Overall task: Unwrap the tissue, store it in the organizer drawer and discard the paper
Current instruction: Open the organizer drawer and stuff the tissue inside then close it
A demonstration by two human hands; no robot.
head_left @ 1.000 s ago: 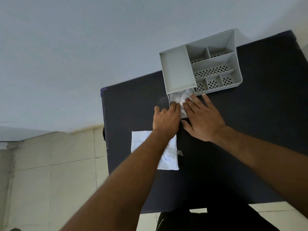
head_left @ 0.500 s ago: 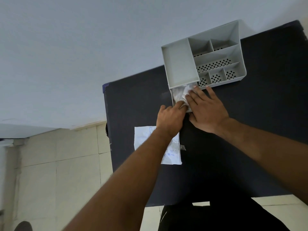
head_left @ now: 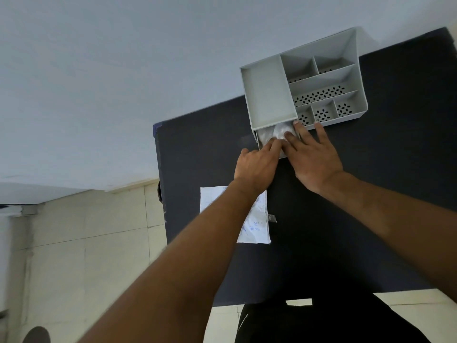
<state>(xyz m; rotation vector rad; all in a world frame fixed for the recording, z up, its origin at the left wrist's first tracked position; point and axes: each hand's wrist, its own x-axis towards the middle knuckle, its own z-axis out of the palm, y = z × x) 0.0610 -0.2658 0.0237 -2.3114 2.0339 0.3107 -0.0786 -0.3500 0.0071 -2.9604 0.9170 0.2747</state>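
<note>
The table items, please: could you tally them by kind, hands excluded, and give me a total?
Grey desk organizer: 1
Pulled-out drawer: 1
White tissue in that drawer: 1
White printed paper wrapper: 1
Small grey scrap beside the wrapper: 1
Total: 5

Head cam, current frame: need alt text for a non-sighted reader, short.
Both hands, left hand and right hand, press white tissue into the open drawer of a grey desk organizer on a dark table. The flat white wrapper paper lies nearer the person, partly under the left forearm.
</note>
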